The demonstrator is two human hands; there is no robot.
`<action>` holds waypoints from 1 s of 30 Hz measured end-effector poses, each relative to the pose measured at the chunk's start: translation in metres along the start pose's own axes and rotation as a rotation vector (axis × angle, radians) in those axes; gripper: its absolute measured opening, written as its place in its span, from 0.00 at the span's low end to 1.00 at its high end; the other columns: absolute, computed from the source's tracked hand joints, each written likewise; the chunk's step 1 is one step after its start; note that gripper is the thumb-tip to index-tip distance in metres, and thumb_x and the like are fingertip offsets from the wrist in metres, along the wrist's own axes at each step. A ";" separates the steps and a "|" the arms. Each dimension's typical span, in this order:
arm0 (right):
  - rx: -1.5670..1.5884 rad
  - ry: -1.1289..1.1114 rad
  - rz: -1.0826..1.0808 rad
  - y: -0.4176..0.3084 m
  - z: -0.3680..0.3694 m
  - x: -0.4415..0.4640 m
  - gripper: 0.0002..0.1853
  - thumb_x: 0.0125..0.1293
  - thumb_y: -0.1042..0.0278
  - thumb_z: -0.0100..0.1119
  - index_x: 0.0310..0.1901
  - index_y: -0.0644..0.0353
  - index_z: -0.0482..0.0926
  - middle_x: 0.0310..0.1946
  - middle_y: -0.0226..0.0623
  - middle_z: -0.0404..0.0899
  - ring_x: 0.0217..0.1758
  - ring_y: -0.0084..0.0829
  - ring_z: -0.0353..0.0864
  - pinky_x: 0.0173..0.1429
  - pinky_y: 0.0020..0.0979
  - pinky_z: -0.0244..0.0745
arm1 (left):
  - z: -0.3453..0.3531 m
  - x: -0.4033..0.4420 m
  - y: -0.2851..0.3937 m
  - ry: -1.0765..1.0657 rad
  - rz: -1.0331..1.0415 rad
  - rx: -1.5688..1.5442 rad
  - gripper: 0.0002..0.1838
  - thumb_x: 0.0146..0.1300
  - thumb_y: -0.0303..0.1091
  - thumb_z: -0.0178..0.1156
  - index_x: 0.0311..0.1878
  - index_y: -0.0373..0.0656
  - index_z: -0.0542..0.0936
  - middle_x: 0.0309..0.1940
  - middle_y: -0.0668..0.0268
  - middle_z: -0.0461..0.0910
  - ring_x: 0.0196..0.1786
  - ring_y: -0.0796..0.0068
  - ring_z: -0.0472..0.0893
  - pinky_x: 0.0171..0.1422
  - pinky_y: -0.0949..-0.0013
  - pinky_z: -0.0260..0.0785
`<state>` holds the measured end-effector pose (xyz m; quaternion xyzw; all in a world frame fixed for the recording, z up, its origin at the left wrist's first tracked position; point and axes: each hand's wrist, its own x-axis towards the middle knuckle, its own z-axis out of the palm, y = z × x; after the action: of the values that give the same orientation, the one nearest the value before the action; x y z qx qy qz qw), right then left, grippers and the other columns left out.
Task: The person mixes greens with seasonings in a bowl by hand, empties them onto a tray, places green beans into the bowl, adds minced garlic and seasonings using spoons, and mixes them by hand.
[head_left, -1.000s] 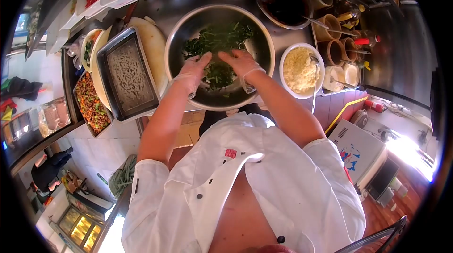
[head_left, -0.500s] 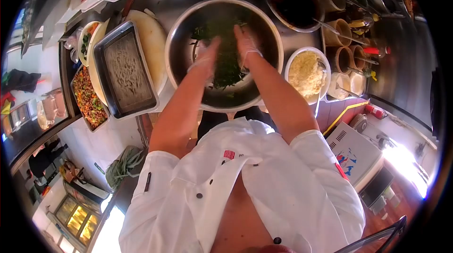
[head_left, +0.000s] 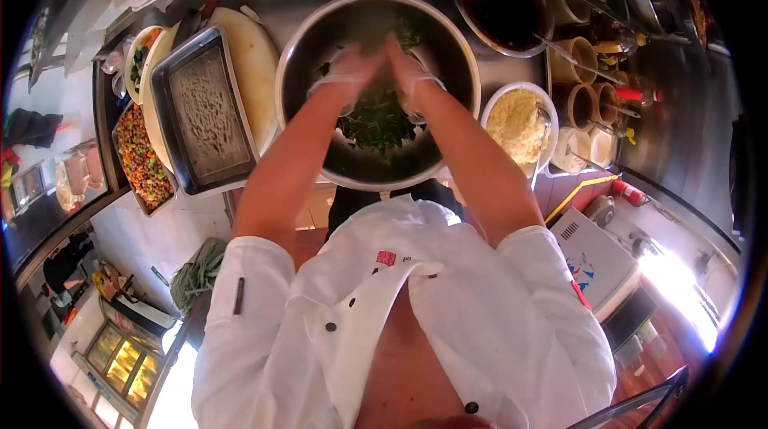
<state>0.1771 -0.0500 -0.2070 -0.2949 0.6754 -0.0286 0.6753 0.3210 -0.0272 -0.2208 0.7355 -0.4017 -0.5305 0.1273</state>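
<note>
Both hands are inside a large steel bowl (head_left: pixel 300 145), over chopped dark green leaves (head_left: pixel 380 121). My left hand (head_left: pixel 352 67), in a clear plastic glove, is smeared by motion at the left of the leaves. My right hand (head_left: pixel 404 69), gloved too, lies close beside it, fingers pointing to the far side of the bowl. The fingertips of both hands are blurred, so I cannot make out what they hold. Most of the leaves lie in a heap on the near side of my hands, with a few beyond them.
To the right stand a white bowl of pale crumbly food (head_left: pixel 516 127), a bowl of dark liquid (head_left: pixel 502 9) and seasoning pots (head_left: pixel 572 59) with spoons. On the left, a metal tray (head_left: pixel 204 109) rests on a round board (head_left: pixel 252 53), beside a tray of diced vegetables (head_left: pixel 144 159).
My left hand has moved away toward the far side of the bowl and nearer my right hand. The green leaves are now gathered more on the near side. The view has shifted slightly.
</note>
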 end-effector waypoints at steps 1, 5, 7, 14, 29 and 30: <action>-0.004 -0.009 -0.083 0.018 -0.009 0.001 0.51 0.72 0.20 0.39 0.81 0.58 0.58 0.80 0.51 0.60 0.81 0.46 0.60 0.83 0.45 0.48 | 0.003 -0.006 -0.021 0.076 0.098 -0.137 0.53 0.63 0.67 0.63 0.80 0.37 0.61 0.76 0.44 0.66 0.77 0.50 0.67 0.79 0.57 0.58; 0.482 -0.127 -0.018 0.066 -0.035 -0.014 0.49 0.72 0.20 0.38 0.79 0.53 0.63 0.80 0.46 0.61 0.80 0.44 0.62 0.80 0.56 0.53 | 0.023 -0.042 -0.087 0.162 -0.176 -0.454 0.55 0.63 0.66 0.65 0.78 0.30 0.61 0.74 0.42 0.68 0.76 0.47 0.68 0.79 0.57 0.60; 0.704 -0.184 0.148 0.093 -0.021 -0.031 0.47 0.72 0.20 0.38 0.77 0.51 0.66 0.78 0.43 0.64 0.77 0.43 0.65 0.77 0.58 0.58 | 0.046 -0.066 -0.075 0.175 -0.308 -0.460 0.56 0.63 0.67 0.64 0.77 0.28 0.60 0.74 0.41 0.67 0.75 0.45 0.69 0.78 0.57 0.61; -0.427 -0.081 -0.304 0.081 0.004 -0.043 0.37 0.75 0.34 0.49 0.64 0.65 0.77 0.66 0.52 0.76 0.68 0.49 0.75 0.72 0.45 0.69 | 0.023 -0.052 -0.068 -0.038 0.005 -0.350 0.45 0.70 0.65 0.55 0.78 0.38 0.64 0.70 0.47 0.74 0.69 0.44 0.76 0.76 0.54 0.64; 0.163 0.047 -0.307 0.086 0.006 0.033 0.49 0.67 0.35 0.65 0.81 0.52 0.56 0.73 0.52 0.70 0.77 0.45 0.68 0.79 0.38 0.59 | 0.108 -0.032 -0.078 0.037 -0.271 -1.540 0.28 0.77 0.49 0.55 0.74 0.46 0.69 0.72 0.60 0.72 0.69 0.55 0.75 0.72 0.53 0.67; 0.127 0.024 -0.371 0.087 0.008 0.038 0.53 0.65 0.32 0.66 0.81 0.56 0.56 0.73 0.53 0.70 0.76 0.46 0.69 0.78 0.39 0.61 | 0.097 -0.039 -0.059 0.128 -0.279 -1.401 0.29 0.77 0.49 0.55 0.74 0.45 0.68 0.71 0.58 0.72 0.69 0.55 0.75 0.72 0.53 0.68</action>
<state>0.1560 0.0080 -0.2795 -0.3707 0.6141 -0.1987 0.6678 0.2581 0.0624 -0.2693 0.5550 0.1395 -0.6311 0.5237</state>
